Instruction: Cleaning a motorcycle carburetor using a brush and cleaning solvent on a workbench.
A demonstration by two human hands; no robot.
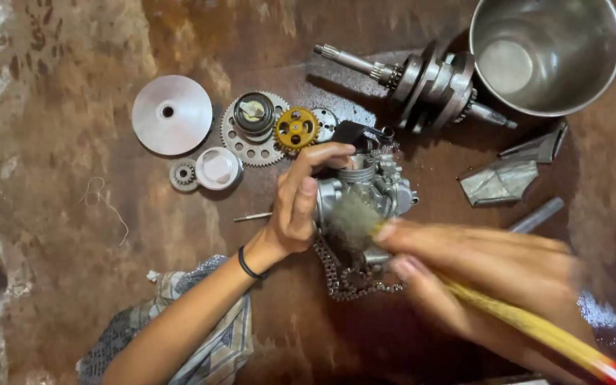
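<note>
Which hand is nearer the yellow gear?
Left. The left hand grips the carburetor just below the yellow gear; the right hand brushes farther off, lower right.

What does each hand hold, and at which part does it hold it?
The left hand grips the carburetor around its upper body. The right hand, blurred, holds a paintbrush by its yellow handle, bristles on the carburetor.
</note>
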